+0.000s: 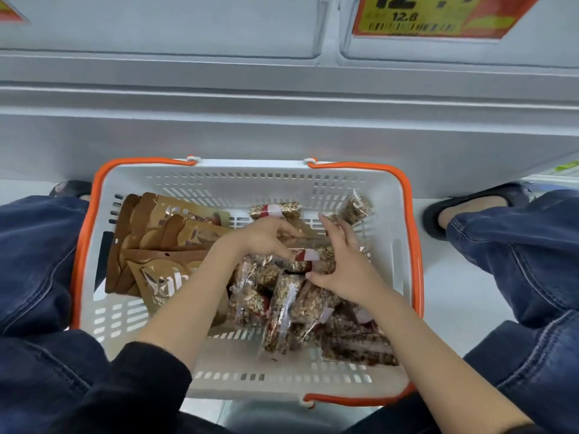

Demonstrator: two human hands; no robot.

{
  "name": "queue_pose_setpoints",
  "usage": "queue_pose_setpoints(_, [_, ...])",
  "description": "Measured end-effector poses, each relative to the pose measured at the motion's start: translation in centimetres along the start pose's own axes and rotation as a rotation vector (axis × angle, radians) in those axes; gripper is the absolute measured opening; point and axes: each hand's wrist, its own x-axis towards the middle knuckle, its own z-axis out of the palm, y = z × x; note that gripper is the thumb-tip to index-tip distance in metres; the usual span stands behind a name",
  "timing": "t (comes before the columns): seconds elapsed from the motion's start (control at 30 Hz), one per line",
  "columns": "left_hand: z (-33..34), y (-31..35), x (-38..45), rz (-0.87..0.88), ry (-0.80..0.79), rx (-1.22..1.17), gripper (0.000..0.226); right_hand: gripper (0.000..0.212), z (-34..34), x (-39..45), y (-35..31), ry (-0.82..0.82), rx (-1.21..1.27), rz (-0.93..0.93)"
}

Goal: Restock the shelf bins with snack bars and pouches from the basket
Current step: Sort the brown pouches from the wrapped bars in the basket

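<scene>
While both hands work the clear-wrapped granola snack bars (291, 296) at the white slotted plastic basket's (238, 364) right side, left hand (266, 238) pinches one, right hand (343, 264) is spread on top: gather several aligned before lifting.

Left sleeve (138, 383): dark, near-black fabric, long, pushed up so that the forearm is left bare; soft folds are seen at the cuff.
Right sleeve (501, 429): only a dark edge is seen at the bottom of the frame; forearm bare above it.
Left hand (263, 238): bare; no glove, ring or watch is seen.
Right hand (341, 264): bare; no glove, ring or watch is seen.
Trousers (532, 261): dark blue denim, creased at both knees; a stitched seam is seen along the right leg.
Left footwear (70, 188): black, open-toed sandal, partly hidden by the knee.
Right footwear (463, 203): black slide sandal with a broad strap.
</scene>
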Motion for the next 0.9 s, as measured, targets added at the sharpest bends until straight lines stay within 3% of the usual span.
queue_pose_setpoints(0.1, [-0.4, 0.2, -1.9, -0.028, -0.272, 0.078, 0.047, 0.08, -0.1, 1.1, 0.0, -0.146, -0.176, 0.018])
queue_pose_setpoints(0.17, [-0.6, 0.2, -2.0, -0.013, -0.324, 0.042, 0.042, 0.068, 0.1, 1.3, -0.1, -0.205, -0.219, 0.074])
queue_pose_setpoints(0.2, [-0.7, 0.3, -1.7, 0.005, -0.284, -0.006, 0.039, 0.066, 0.1, 1.3, -0.1, -0.217, -0.202, 0.093])
queue_pose_setpoints(0.27, [-0.5, 0.3, -0.2, 0.061, -0.039, -0.123, 0.029, 0.066, 0.1, 0.8, -0.2, -0.231, -0.183, 0.085])
queue_pose_setpoints(0.33, [0.0, 0.5, 1.9, 0.119, 0.197, -0.053, 0.03, 0.066, 0.2, 0.2, -0.2, -0.225, -0.192, 0.062])
queue_pose_setpoints(0.37, [0.2, 0.4, 3.1, 0.132, 0.219, 0.044, 0.038, 0.066, 0.3, 0.0, -0.2, -0.213, -0.195, 0.051])
queue_pose_setpoints(0.53, [1.9, -0.1, 8.1, 0.122, 0.072, 0.458, 0.068, 0.066, 0.9, 0.2, 0.4, -0.196, -0.134, 0.032])
queue_pose_setpoints(0.63, [3.0, -1.2, 9.7, 0.102, 0.016, 0.641, 0.076, 0.055, 1.0, 0.6, 0.5, -0.2, -0.138, 0.023])
queue_pose_setpoints(0.9, [3.2, -0.6, 9.9, 0.204, 0.084, 0.983, 0.051, 0.055, 1.1, 1.0, 0.0, -0.21, -0.144, 0.061])
